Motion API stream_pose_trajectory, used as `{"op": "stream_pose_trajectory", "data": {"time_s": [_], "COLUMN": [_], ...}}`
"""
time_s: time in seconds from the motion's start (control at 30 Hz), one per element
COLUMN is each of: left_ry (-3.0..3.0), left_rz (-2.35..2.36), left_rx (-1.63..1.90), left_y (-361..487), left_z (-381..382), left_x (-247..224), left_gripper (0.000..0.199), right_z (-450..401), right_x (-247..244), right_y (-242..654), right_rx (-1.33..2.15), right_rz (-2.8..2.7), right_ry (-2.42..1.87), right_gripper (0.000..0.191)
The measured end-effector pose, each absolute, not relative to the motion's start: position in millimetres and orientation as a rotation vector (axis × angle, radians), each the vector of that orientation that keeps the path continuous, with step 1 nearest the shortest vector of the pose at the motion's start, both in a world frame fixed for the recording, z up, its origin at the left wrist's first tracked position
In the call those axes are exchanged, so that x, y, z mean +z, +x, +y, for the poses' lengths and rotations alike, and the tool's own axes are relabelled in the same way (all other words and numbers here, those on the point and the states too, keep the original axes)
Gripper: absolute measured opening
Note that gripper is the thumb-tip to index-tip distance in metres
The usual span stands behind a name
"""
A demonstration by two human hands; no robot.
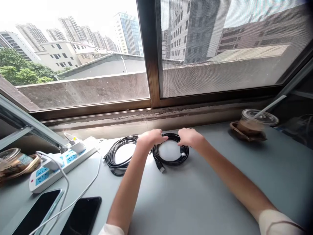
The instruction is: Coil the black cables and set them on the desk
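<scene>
Fingers of your left hand [152,137] and right hand [192,136] curl at 1 black cable coil [170,162] — can't tell if gripping | coil: near table [195,195]'s far edge | 2nd coil [111,160] — just left

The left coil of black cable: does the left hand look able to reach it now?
Probably yes. The left hand is at the right coil, close to the left coil, and nothing visible blocks the way. Its own forearm only hides the left coil's right edge from the camera.
</scene>
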State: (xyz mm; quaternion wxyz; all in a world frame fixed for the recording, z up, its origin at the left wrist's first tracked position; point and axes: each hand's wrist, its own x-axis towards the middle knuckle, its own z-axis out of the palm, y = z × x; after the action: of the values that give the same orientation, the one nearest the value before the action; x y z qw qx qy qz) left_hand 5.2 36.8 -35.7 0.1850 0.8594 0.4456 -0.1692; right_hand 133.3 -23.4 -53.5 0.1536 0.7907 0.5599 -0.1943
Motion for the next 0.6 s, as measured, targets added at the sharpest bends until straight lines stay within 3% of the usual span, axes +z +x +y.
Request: {"op": "stream_pose_trajectory", "data": {"time_s": [0.1, 0.33, 0.6], "left_ry": [2.293, 1.899, 1.79], "left_rz": [1.343, 1.743, 1.745], "left_rx": [-0.405, -0.364, -0.322], "left_y": [-11.4, -55.0, -71.0], "left_z": [43.3, 77.2, 90.2], "left_x": [-21.3, -17.6, -19.6], "left_gripper": [0.06, 0.037, 0.037], "right_z": [-17.0, -6.5, 4.5], "right_x": [-59.4, -73.8, -91.7], "right_y": [138.3, 142.3, 142.8], "right_rx": [-0.675, -0.856, -0.859], "right_rz": [1.486, 1.334, 1.324], "right_ry": [2.276, 2.28, 2.324], "right_gripper": [0.03, 0.032, 0.034]}}
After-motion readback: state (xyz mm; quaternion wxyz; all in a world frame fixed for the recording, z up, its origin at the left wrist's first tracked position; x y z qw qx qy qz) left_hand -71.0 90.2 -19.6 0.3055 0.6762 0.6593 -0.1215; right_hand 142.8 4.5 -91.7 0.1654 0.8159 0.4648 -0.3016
